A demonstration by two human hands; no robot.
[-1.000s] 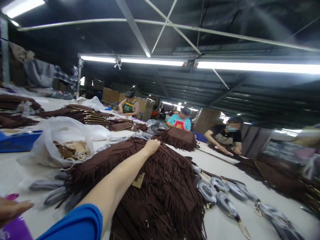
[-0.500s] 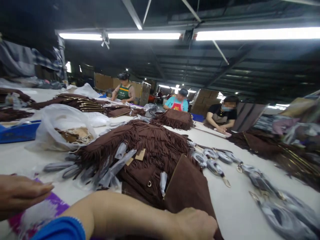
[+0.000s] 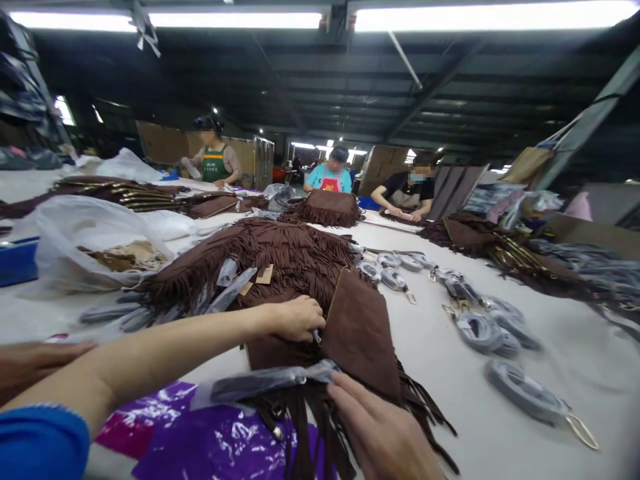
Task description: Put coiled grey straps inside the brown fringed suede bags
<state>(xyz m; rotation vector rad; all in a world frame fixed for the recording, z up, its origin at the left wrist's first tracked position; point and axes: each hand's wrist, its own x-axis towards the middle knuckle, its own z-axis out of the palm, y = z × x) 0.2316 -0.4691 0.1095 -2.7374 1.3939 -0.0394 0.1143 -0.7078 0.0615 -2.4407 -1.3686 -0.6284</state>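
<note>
Head view: brown fringed pouch (image 3: 360,327) is just below frame centre, tilted, gold-toned trim along its left edge, fringe fanning out toward bottom centre and lower right.

Left hand (image 3: 297,319) (blue sleeve (image 3: 43,437), lower left) reaches across to the pouch's left edge. Fingers curled in. Small metal-ended pull (image 3: 317,335) shows at the tips; can't tell if they pinch it.

Right hand (image 3: 385,427) comes in at bottom, right of centre. Fingers straight, close together, tips touching the end of a plastic-wrapped strap (image 3: 265,381) beside the pouch. Thumb side hidden, can't tell if it grips.

Glossy purple plastic (image 3: 220,440) lies under strap and fringe, bottom of frame. Third hand (image 3: 40,360) at left edge, owner out of frame.

Pile of brown fringed bags (image 3: 295,250) at centre, cardboard tag (image 3: 265,274) on it. Coiled wrapped straps (image 3: 480,331) spread on the white counter (image 3: 440,373), right side. Clear plastic bag (image 3: 95,233) and blue tray (image 3: 17,263) at left. Three co-workers (image 3: 330,179) along the far side, upper middle.
</note>
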